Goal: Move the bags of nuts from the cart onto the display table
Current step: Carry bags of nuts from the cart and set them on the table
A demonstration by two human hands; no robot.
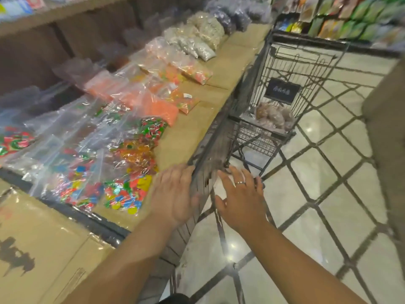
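Observation:
Clear bags of brown nuts [272, 116] lie in the basket of a dark wire cart [304, 60] that stands on the floor right beside the display table [210, 93]. The table has a tan paper-covered top and runs away from me on the left. My left hand [173, 194] hovers over the table's near front edge, fingers spread, holding nothing. My right hand [241, 198], a ring on one finger, is just past that edge over the floor, also spread and empty. Both hands are well short of the cart.
Many clear bags of colourful sweets [122, 163], orange snacks [153, 104] and pale goods [203, 34] cover the table's left side. A cardboard box [43, 249] sits at my near left. A shelf of packets [350, 18] stands behind the cart. Tiled floor [328, 205] lies to the right.

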